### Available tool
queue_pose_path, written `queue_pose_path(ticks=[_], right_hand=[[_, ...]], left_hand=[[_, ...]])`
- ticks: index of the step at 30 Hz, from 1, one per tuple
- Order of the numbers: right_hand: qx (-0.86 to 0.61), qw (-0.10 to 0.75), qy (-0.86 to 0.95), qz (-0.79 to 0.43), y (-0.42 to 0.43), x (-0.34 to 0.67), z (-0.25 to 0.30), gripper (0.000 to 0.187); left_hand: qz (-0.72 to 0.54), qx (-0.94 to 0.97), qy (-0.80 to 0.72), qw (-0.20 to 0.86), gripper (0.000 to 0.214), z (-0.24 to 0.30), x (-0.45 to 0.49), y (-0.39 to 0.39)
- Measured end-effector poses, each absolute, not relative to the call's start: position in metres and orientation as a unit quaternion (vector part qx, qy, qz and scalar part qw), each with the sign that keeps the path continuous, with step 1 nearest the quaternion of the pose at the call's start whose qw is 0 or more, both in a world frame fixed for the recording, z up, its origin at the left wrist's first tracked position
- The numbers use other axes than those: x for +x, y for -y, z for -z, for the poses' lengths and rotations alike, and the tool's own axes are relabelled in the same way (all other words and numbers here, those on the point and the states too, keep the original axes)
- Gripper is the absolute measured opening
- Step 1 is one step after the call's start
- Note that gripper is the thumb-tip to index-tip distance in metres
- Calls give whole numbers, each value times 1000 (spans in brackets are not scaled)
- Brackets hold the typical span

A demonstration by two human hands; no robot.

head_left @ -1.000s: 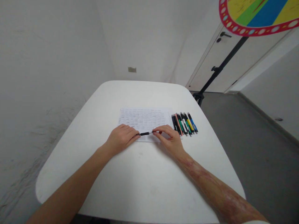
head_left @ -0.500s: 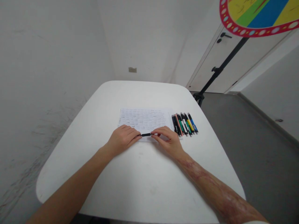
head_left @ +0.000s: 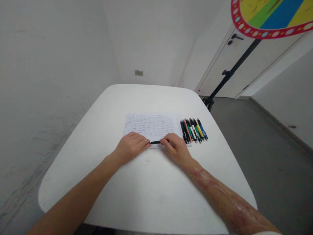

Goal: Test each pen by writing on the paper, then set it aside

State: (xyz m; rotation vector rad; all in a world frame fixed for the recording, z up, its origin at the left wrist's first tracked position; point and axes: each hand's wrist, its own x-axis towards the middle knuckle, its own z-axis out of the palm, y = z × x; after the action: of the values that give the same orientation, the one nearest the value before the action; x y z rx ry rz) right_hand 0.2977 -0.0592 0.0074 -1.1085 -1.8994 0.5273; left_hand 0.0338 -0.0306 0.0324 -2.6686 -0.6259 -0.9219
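A black pen (head_left: 155,142) lies crosswise at the near edge of a written sheet of paper (head_left: 150,124) on the white table (head_left: 146,182). My left hand (head_left: 132,147) rests knuckles up, its fingertips pinched on the pen's left end. My right hand (head_left: 176,147) has its fingers closed on the pen's right end. A row of several coloured pens (head_left: 193,130) lies just right of the paper, close to my right hand.
A black stand (head_left: 228,72) with a colourful round board (head_left: 271,16) on it stands beyond the table's far right corner. A white door (head_left: 234,62) is behind it. White walls close the left and back. Grey floor lies to the right.
My two hands have drawn closer together, so less of the black pen shows between them. The pen's light part near my right fingers is now covered.
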Motion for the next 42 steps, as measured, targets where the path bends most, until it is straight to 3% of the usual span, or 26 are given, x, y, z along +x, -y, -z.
queue_pose_path(ticks=[3,8,14,18,24,29,34,42], right_hand=[[-458,405,760,-219,61,297,-10,36],[-432,409,761,-259,64,296,-14,19],[-451,362,782,-231,63,295,-13,42],[-451,368,776,-241,65,294,-15,26],[-459,362,776,-236,61,296,-12,45],[-436,387,767,-266,64,296,-14,31],[-442,382,770,-257,63,297,-13,41],[-428,368,774,-287,66,299,-17,36]], left_hand=[[314,-916,217,125,18,-32,35,31],[307,-916,228,124,20,-31,35,31],[307,-919,220,113,19,-31,36,32],[305,-920,222,111,20,-31,36,33],[317,-918,215,101,18,-32,38,34],[333,-914,216,86,17,-31,38,36],[335,-912,227,71,17,-27,37,37],[342,-909,217,93,13,-29,38,38]])
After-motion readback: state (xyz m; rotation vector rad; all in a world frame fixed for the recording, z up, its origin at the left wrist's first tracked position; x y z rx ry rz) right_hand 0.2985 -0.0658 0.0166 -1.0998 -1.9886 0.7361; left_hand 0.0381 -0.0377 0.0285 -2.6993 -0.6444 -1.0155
